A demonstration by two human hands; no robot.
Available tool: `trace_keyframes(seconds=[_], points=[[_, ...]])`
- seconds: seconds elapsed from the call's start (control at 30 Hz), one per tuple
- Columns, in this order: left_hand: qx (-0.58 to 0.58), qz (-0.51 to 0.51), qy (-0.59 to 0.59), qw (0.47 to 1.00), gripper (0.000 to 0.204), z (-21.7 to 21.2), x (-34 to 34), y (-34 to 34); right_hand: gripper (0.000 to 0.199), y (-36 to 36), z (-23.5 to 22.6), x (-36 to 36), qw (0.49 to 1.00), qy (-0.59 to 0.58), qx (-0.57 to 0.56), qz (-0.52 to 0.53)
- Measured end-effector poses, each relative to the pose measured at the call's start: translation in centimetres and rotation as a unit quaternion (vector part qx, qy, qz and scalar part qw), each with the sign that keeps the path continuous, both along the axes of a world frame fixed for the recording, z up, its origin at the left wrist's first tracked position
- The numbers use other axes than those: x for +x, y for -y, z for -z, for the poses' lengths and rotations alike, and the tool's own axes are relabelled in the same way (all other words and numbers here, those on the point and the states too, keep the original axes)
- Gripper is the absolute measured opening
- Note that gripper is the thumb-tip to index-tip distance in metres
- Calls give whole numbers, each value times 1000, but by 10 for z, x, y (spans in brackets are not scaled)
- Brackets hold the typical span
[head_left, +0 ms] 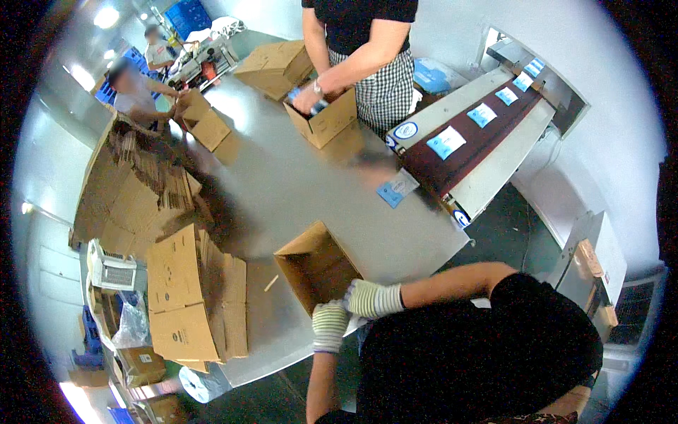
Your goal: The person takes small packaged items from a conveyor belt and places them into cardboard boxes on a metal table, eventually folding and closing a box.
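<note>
A: Where are the two gloved hands?

B: Low in the head view, about six o'clock. The left hand [329,324] and the right hand [369,298], both in striped knit gloves, sit close together at the near corner of an open cardboard box [316,266] on the steel table [296,184]

A: Are the fingers closed on anything?

B: The right hand's fingers curl over the box's near edge and seem to grip it. The left hand is bunched just below that corner, touching or nearly touching the right one; how far its fingers are open I cannot tell, nor whether it holds something

A: And the box itself?

B: Just below the middle of the table, mouth up, tilted slightly, its inside in shadow. At nine o'clock from it lies a stack of flattened cartons [191,297], with more piled further back at ten o'clock

A: Anyone else about?

B: At twelve o'clock a person in a checked apron [385,88] has both hands in another open carton [326,119]. At two o'clock a conveyor belt [470,134] carries flat blue-and-white packets [446,142], and one packet [397,188] lies on the table at its near end. Two more people work at eleven o'clock, blurred
</note>
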State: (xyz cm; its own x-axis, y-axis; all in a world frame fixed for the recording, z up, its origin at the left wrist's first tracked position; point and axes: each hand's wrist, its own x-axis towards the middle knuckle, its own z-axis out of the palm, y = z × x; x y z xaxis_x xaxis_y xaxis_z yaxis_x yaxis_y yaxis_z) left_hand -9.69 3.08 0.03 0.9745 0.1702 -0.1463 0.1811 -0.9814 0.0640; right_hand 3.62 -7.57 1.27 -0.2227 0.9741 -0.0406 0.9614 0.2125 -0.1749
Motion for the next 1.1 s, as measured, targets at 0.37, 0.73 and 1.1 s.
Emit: trace_keyframes(seconds=[0.37, 0.73, 1.1], points=[[6, 43, 28, 999, 19, -30, -24, -6, 16, -1, -4, 6, 1000, 7, -26, 4], [49, -78, 19, 996, 30, -10, -18, 19, 16, -4, 2, 16, 999, 28, 36, -28], [93, -110, 57, 988, 29, -21, -10, 26, 12, -11, 15, 22, 996, 21, 77, -49]])
